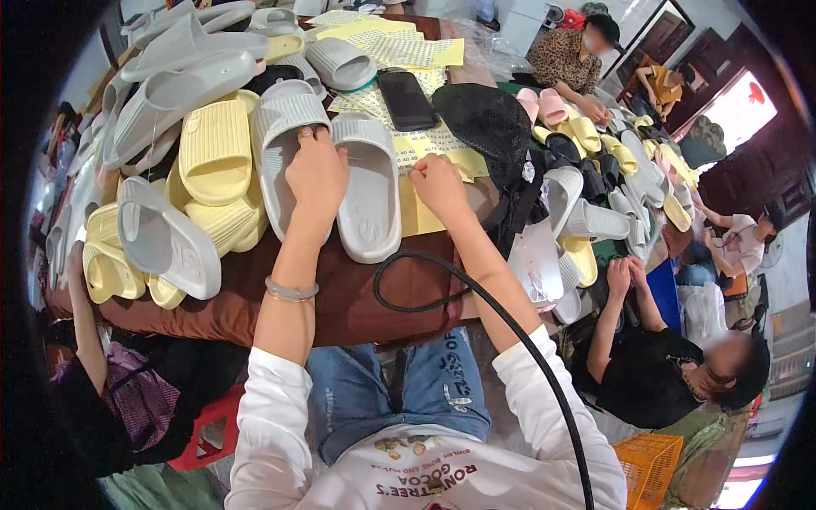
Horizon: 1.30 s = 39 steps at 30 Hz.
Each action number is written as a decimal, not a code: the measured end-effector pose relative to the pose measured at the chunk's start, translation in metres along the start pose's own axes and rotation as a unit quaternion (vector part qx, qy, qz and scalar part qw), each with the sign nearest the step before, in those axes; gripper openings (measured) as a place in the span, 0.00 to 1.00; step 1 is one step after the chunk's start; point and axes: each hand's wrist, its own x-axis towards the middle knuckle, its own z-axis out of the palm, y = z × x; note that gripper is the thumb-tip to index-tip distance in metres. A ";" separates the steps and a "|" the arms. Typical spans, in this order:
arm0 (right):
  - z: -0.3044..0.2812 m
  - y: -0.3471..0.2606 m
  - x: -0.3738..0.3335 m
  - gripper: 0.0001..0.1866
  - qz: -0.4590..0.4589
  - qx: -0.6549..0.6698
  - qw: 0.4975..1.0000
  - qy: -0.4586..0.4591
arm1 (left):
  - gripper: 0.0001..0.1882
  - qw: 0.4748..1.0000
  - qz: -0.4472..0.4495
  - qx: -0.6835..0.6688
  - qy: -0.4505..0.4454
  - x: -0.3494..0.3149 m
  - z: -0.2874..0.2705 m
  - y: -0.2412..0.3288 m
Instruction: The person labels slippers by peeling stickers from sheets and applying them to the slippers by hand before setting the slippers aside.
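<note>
Two grey foam slide sandals lie side by side on the brown table [357, 297] before me. My left hand [316, 170] presses flat on the left grey sandal [280, 119], fingers spread near its strap. The right grey sandal [370, 195] lies between my hands. My right hand [438, 183] hovers over yellow sticker sheets [425, 144], its fingertips pinched together; whether a sticker is between them is too small to tell.
Piles of grey and pale yellow sandals [212, 153] crowd the table's left. A black phone [406, 99] and a black mesh bag [484, 119] lie behind my hands. A black cable [476, 293] loops across the front edge. Other people sit at right among more sandals [595, 144].
</note>
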 end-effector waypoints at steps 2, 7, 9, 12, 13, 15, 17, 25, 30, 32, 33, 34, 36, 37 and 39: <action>0.000 0.000 0.000 0.08 0.010 0.005 1.000 -0.013 | 0.21 1.000 -0.002 0.002 -0.006 0.000 0.000 -0.001; 0.004 0.009 0.002 0.08 -0.005 -0.004 1.000 0.013 | 0.17 1.000 -0.019 0.010 -0.004 0.005 0.003 -0.004; 0.002 0.007 0.001 0.08 -0.014 0.004 1.000 0.015 | 0.16 0.999 -0.023 0.021 -0.007 0.007 0.004 -0.006; -0.004 0.007 -0.001 0.09 -0.019 0.023 0.999 0.016 | 0.14 0.999 -0.020 0.032 0.001 0.007 0.005 -0.006; -0.005 0.006 -0.001 0.09 -0.009 0.036 0.999 0.014 | 0.14 0.999 -0.014 0.034 0.013 0.006 0.005 -0.006; -0.007 0.003 -0.003 0.09 0.002 0.053 0.999 0.008 | 0.13 0.999 -0.014 0.035 0.015 0.006 0.009 -0.009; -0.012 -0.005 -0.005 0.10 0.018 0.090 0.996 -0.020 | 0.13 0.999 -0.021 0.046 0.017 0.006 0.006 -0.016; -0.045 -0.049 -0.022 0.12 0.062 0.237 0.925 -0.289 | 0.12 0.998 -0.035 -0.001 0.051 0.006 0.013 -0.010; -0.037 -0.043 -0.022 0.10 0.065 0.202 0.923 -0.319 | 0.10 0.999 -0.018 0.003 0.049 0.006 0.008 -0.010; -0.039 -0.042 -0.022 0.11 0.069 0.185 0.926 -0.323 | 0.09 0.999 -0.015 -0.003 0.031 0.006 0.008 -0.006; -0.040 -0.042 -0.022 0.11 0.072 0.168 0.927 -0.326 | 0.10 0.999 -0.015 -0.011 0.042 0.007 0.010 -0.005; -0.040 -0.042 -0.024 0.11 0.076 0.164 0.931 -0.317 | 0.11 0.998 -0.013 -0.021 0.053 0.009 0.011 -0.004; -0.032 -0.044 -0.030 0.11 0.007 0.181 0.933 -0.311 | 0.12 0.999 -0.044 -0.020 0.011 0.010 0.013 -0.008; -0.028 -0.049 -0.032 0.11 -0.037 0.176 0.935 -0.305 | 0.13 0.999 -0.050 -0.017 -0.002 0.008 0.012 -0.015; -0.013 -0.047 -0.036 0.11 -0.051 0.198 0.932 -0.299 | 0.14 0.999 -0.047 -0.007 -0.008 0.007 0.008 -0.022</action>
